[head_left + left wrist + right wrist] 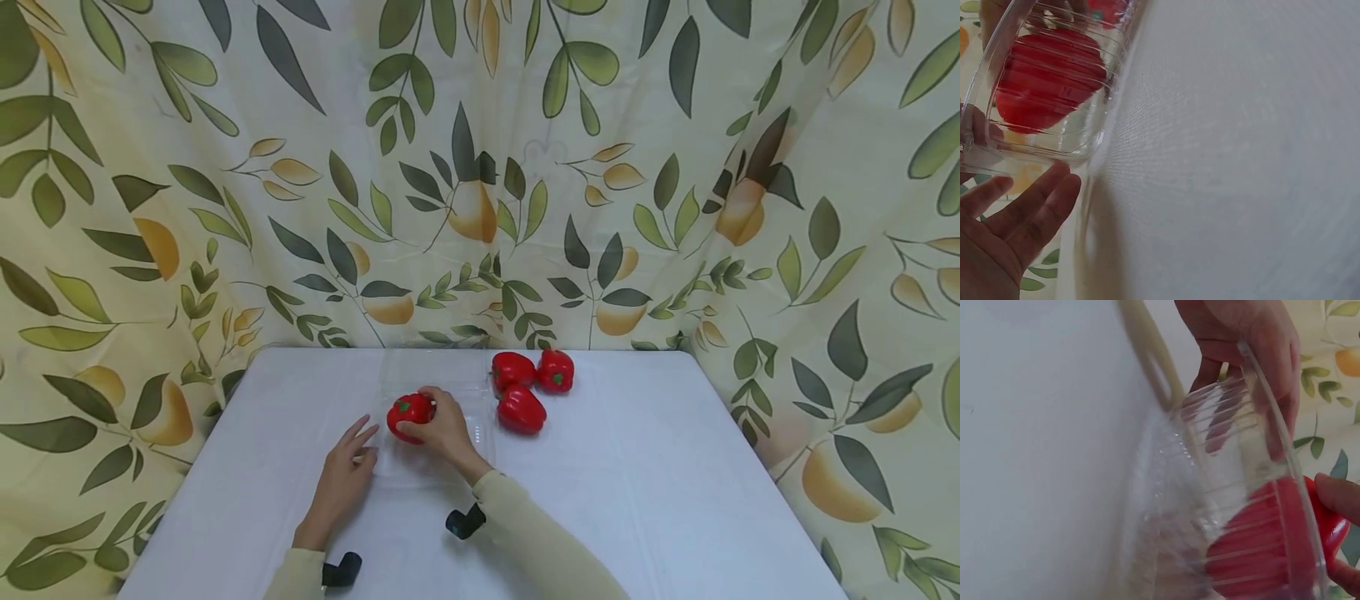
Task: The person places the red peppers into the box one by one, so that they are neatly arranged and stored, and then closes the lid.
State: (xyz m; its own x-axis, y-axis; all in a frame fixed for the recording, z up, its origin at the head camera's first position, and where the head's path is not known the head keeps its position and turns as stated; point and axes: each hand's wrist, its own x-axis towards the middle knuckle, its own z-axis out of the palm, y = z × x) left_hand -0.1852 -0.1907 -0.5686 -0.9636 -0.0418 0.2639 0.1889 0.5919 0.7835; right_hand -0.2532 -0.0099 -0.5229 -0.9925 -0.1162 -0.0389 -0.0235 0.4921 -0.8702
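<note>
A red bell pepper (406,419) with a green stem sits in my right hand (450,435), which pinches it between thumb and fingers. Under it lies a clear plastic container (408,477) with ribbed walls. Through those walls the red of the pepper (1254,550) shows low down in the right wrist view, partly below the rim. At the container's left side is my left hand (343,482), its fingers extended and holding nothing. In the left wrist view its fingertips (1060,181) come right up to the container's corner.
Three more red bell peppers (522,409) lie grouped to the right of the container. A clear lid flap (435,365) extends toward the table's back edge. White cloth covers the table (637,500), and a leaf-and-fruit patterned curtain (525,275) hangs behind.
</note>
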